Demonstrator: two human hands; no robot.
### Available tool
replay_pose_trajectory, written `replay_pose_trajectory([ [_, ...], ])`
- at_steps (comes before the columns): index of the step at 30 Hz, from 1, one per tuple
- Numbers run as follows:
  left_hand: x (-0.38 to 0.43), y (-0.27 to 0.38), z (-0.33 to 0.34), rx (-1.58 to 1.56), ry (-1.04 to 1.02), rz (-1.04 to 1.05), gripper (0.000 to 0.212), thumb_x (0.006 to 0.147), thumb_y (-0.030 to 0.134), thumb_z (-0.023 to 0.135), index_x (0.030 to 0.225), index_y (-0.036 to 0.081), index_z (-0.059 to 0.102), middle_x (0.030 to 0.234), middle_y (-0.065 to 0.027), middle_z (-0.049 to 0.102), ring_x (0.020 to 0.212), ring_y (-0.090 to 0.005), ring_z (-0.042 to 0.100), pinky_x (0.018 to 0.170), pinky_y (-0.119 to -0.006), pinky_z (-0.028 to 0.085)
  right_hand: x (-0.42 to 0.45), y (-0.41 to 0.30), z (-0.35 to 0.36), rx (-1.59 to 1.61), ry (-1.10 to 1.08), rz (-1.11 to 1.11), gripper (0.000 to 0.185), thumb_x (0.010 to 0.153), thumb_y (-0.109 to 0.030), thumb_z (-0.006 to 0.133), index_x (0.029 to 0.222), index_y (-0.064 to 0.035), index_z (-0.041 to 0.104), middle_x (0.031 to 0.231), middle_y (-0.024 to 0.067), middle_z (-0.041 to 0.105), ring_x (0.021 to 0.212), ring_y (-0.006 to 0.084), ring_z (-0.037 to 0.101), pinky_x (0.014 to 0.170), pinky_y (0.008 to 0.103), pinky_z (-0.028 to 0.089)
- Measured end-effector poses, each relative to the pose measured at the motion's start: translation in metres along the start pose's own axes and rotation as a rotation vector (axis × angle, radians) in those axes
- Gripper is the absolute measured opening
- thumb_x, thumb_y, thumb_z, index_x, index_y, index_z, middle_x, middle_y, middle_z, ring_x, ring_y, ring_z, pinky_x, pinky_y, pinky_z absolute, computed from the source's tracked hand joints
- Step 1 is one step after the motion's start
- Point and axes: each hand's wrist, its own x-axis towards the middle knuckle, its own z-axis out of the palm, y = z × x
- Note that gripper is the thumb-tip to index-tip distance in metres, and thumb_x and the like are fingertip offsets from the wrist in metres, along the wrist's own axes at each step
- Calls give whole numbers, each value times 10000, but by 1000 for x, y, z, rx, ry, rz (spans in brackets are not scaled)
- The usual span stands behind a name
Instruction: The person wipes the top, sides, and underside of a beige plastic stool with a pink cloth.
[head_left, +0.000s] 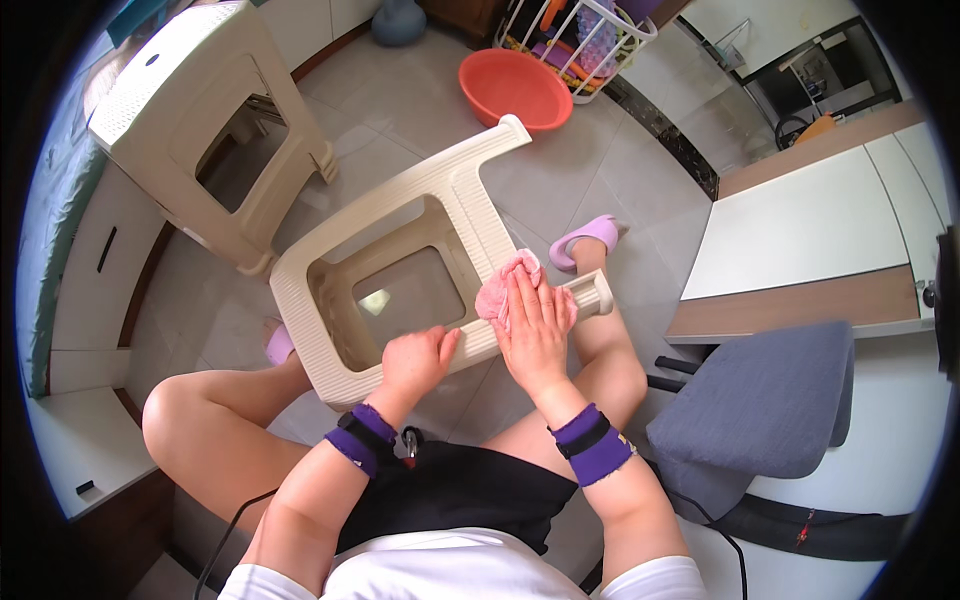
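Note:
A cream plastic stool (466, 217) lies tipped on its side between my knees, its ribbed side frame turned up towards me. My left hand (418, 361) grips the near rail of that frame, thumb pointing along the rail. My right hand (536, 322) presses a pink cloth (499, 294) onto the near leg, close to where the crossbar meets it. The cloth bunches out past the fingers on both sides. Beyond the cloth, the leg's end shows bare. Purple bands with black straps wrap both wrists.
Another cream stool (217, 142) stands upright at the left, near a bed with a drawer base (101, 255). An orange-red basin (516, 88) sits on the tiles beside a white basket (637, 34) of colourful items. On the right are a grey-blue padded chair (757, 401) and white cabinets (810, 225).

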Motion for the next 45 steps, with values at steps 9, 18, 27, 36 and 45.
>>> replay_pose_trajectory([
  [9,-3,-5,4,-27,31,50,539,938,540,640,667,79,583,584,-146,628,555,-364,653,526,-462,530,80,0,21,-42,-72,-199,586,960,-279,594,1511,-119,476,1641,71,348,1518,322,306,1222,538,259],
  [18,-1,-6,8,-33,106,92,554,919,575,652,651,92,615,554,-124,627,525,-329,657,495,-439,525,185,-16,61,-62,7,-190,612,963,-279,608,1527,-108,443,1641,96,341,1521,350,289,1215,538,280],
  [27,-1,-4,9,-19,76,40,596,921,614,619,614,105,652,537,-126,623,507,-314,655,476,-431,516,69,-9,13,-122,-124,-197,652,941,-263,623,1533,-66,435,1626,96,365,1479,358,354,1183,535,323],
  [36,3,-6,5,-73,69,42,569,926,577,633,627,93,651,550,-141,626,520,-333,656,483,-442,518,-2,-7,-21,-57,-278,-115,691,934,-244,641,1544,-23,403,1628,146,352,1454,422,361,1214,543,261],
  [45,4,-7,1,-89,50,66,554,928,548,647,624,86,631,546,-147,616,514,-356,642,481,-456,509,128,-17,31,-84,-131,-221,655,976,-309,557,1538,-11,401,1646,132,326,1515,348,302,1245,475,231],
])
